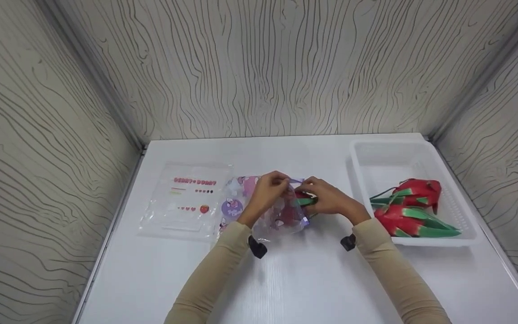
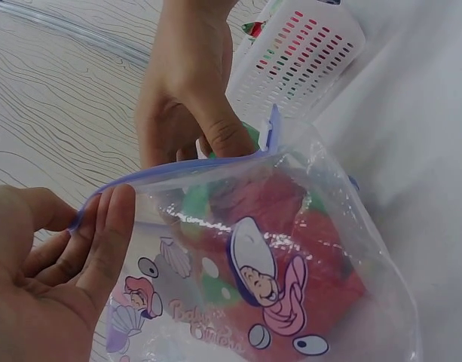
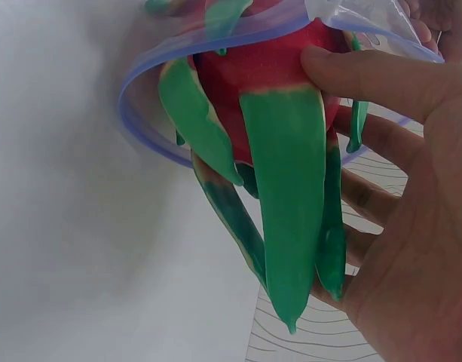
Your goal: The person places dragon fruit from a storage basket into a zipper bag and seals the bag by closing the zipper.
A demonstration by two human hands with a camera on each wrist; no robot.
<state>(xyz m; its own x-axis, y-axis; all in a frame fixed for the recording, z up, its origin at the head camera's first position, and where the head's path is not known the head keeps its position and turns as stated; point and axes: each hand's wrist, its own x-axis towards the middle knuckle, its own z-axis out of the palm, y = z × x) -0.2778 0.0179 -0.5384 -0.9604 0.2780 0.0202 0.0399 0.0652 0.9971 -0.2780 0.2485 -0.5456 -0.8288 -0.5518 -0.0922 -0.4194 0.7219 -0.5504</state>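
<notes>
In the head view my left hand [image 1: 264, 194] and right hand [image 1: 328, 197] work close together near the table's middle. Between thumb and fingers, the left hand pinches the blue-purple rim of a clear zip bag [image 2: 389, 294] printed with cartoon mermaids and shells. The right hand grips a red dragon fruit [image 3: 253, 72] with long green leaf tips, thumb on its red skin. Its red body lies inside the bag, seen through the plastic in the left wrist view, while several green tips stick out through the open mouth. A slider [image 2: 270, 130] sits at one end of the rim.
A white perforated basket [image 1: 355, 168] at the right holds two more dragon fruits [image 1: 421, 191]. On the left a clear bag with red lettering [image 1: 191, 182] lies flat, and a purple-and-pink printed bag [image 1: 231, 209] lies beside it, partly under the left hand. Wood-patterned walls [image 1: 259, 67] enclose the table.
</notes>
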